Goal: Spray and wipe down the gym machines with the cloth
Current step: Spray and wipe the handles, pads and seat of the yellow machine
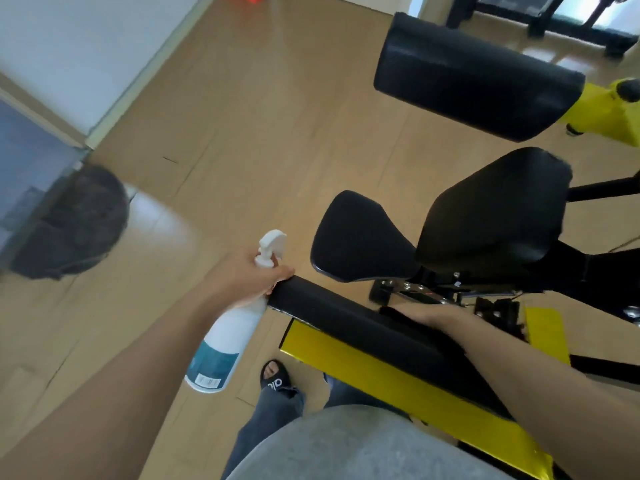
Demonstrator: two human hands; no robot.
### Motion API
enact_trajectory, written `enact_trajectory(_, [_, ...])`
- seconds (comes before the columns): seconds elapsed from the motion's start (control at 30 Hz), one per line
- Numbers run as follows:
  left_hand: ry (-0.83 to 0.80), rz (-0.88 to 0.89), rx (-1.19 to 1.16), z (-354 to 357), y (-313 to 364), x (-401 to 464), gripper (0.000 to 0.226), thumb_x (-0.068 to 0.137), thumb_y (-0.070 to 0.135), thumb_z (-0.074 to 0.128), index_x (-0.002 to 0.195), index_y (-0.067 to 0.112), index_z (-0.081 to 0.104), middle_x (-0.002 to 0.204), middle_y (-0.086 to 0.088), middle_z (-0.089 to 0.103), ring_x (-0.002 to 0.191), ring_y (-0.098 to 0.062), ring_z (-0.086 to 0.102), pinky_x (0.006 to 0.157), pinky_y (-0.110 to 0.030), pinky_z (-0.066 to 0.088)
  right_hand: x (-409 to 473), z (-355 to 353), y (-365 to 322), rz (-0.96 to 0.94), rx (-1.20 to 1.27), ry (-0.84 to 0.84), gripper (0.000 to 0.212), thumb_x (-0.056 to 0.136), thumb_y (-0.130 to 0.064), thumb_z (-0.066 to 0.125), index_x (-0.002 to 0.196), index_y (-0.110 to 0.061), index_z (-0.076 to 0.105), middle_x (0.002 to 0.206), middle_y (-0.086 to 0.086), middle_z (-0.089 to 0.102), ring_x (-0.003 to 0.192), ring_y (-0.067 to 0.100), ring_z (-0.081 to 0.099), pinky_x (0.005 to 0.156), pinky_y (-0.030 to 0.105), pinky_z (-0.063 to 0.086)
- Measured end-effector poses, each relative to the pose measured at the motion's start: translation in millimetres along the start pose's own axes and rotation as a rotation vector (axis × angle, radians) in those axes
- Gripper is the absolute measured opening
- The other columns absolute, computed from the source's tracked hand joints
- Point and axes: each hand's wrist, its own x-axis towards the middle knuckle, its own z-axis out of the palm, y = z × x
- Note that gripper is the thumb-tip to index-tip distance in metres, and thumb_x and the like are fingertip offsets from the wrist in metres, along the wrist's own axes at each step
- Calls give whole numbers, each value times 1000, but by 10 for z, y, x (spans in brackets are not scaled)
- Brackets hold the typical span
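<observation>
Bottle (228,337) gripped by neck in my left hand (247,277), beside pad (353,323). Right hand (420,315) on pad; grip unclear, cloth unseen. 3 pads beyond look unwiped, I judge.

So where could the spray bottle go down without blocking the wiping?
Bare wooden floor left of the black pads, between the wall and the machine. It is crowded around the two seat pads and the long pad, where the right hand works. The left hand holds the spray bottle.
</observation>
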Motion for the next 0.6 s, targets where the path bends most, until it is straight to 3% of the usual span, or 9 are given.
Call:
enact_trajectory(0.07, [33, -36, -57, -28, -27, -35, 28, 96, 46, 70, 85, 31, 50, 81, 3, 61, 75, -13, 53, 63, -27, 37, 111, 83, -301, -118, 13, -72, 27, 109, -34, 37, 99, -20, 58, 107, 16, 63, 106, 27, 60, 83, 29, 41])
enact_trajectory(0.17, [81, -82, -173, -89, -117, -44, 27, 95, 44, 72, 85, 24, 56, 64, 2, 69, 70, -16, 59, 65, -28, 37, 334, 182, -706, -202, 71, -85, 39, 110, -36, 33, 80, -19, 52, 80, 5, 55, 75, 16, 52, 88, 36, 45])
enact_trajectory(0.23, [106, -104, -233, -153, -199, -46, 30, 93, 45, 74, 84, 19, 61, 61, 2, 72, 69, -18, 63, 68, -30, 39, 394, 235, -999, -250, 114, -105, 38, 110, -37, 33, 81, -19, 51, 81, 3, 51, 74, 14, 49, 81, 31, 42])
enact_trajectory(0.37, [132, -106, -255, -244, -312, -26, 34, 93, 39, 75, 72, 18, 60, 60, 0, 72, 64, -17, 62, 69, -31, 41, 439, 326, -1472, -444, 86, -94, 21, 109, -34, 39, 113, -21, 56, 106, -2, 55, 101, 16, 51, 91, 29, 36])
enact_trajectory(0.47, [120, -107, -237, -315, -366, 43, 35, 93, 39, 76, 69, 18, 60, 60, -1, 73, 64, -19, 63, 69, -32, 43, 384, 368, -1762, -533, -134, -111, 27, 108, -24, 43, 88, -15, 59, 88, -1, 59, 77, 14, 53, 73, 28, 39])
enact_trajectory(0.57, [77, -71, -241, -394, -399, 139, 32, 91, 42, 77, 77, 18, 61, 63, -1, 74, 66, -20, 64, 72, -34, 43, 211, 365, -1850, -444, -237, -195, 32, 99, -26, 53, 106, 1, 68, 93, 10, 61, 82, 21, 56, 73, 31, 40])
enact_trajectory(0.6, [60, -51, -235, -417, -397, 173, 31, 91, 41, 77, 78, 18, 61, 62, -1, 73, 65, -19, 63, 70, -33, 41, 114, 368, -1839, -458, -269, -172, 30, 97, -25, 53, 101, -1, 69, 90, 10, 61, 79, 20, 55, 70, 31, 40])
